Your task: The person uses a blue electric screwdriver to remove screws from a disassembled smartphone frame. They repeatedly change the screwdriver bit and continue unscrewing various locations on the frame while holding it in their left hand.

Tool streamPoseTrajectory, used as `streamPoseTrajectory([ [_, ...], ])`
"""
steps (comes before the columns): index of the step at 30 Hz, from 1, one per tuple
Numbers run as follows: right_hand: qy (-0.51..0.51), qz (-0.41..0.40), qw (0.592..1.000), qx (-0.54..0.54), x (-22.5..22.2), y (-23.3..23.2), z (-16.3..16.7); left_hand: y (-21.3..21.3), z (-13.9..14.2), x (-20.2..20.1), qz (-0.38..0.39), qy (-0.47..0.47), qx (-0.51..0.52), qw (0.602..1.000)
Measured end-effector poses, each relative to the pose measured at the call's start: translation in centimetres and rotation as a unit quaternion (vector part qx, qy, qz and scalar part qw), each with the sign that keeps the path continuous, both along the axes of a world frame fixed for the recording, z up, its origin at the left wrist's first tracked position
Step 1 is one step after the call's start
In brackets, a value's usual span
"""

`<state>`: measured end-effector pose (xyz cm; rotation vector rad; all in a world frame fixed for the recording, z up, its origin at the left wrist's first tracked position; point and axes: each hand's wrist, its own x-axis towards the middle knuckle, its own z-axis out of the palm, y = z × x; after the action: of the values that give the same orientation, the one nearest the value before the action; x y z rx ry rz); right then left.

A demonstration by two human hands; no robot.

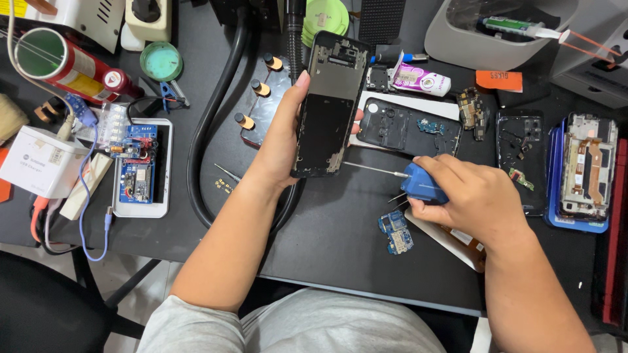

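Matte black worktop, pretty cluttered, dusty w/ small scuffs; pale tiled floor shows below the front edge at bottom left.

Far left: white plastic box-shaped charger w/ orange & blue cables, then a red metal cylinder can lying on its side, shiny. Next to it a white tray w/ a blue circuit board on top, bare components showing. A thick black rubbery hose loops down the worktop btw that and the middle.

Middle: left hand has its grip clamped on the stripped black phone frame w/ grey metal plate, thumb on the left edge, fingers wrapped behind the right edge. It's held up off the worktop, roughly centre of view. Long axis runs near vertical in frame, tilted a bit, top end pointing away from the person & slightly right. Flat rectangular slab, rounded corners, worn edges at the bottom.

Right of that: right hand has its grip closed around the blue plastic-handled precision screwdriver; thin steel shaft points left, tip near the frame's lower right corner — can't tell if touching. Small blue circuit board lies just below the handle. Behind, a black plastic phone back shell lies flat. Far right: an opened phone in a blue case w/ silvery shielding.
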<state>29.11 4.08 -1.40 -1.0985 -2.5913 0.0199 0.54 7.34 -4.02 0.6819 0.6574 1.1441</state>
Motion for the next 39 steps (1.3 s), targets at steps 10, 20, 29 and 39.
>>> streamPoseTrajectory([
  [10, 0.021, -0.008, 0.999, -0.028, -0.15, -0.21, 0.54, -0.05, 0.01, 0.13, -0.002, -0.005, -0.007, 1.0],
  [20, 0.007, -0.011, 1.0, -0.015, -0.2, -0.11, 0.34, -0.1, 0.26, 0.09, -0.011, -0.009, -0.018, 1.0],
  [29, 0.007, -0.005, 1.0, -0.022, -0.47, -0.2, 0.68, -0.23, 0.41, 0.23, -0.013, 0.001, -0.023, 1.0],
  [39, 0.004, 0.003, 0.999, -0.054, -0.73, -0.3, 0.8, -0.17, 0.11, 0.26, -0.01, -0.004, -0.013, 1.0],
])
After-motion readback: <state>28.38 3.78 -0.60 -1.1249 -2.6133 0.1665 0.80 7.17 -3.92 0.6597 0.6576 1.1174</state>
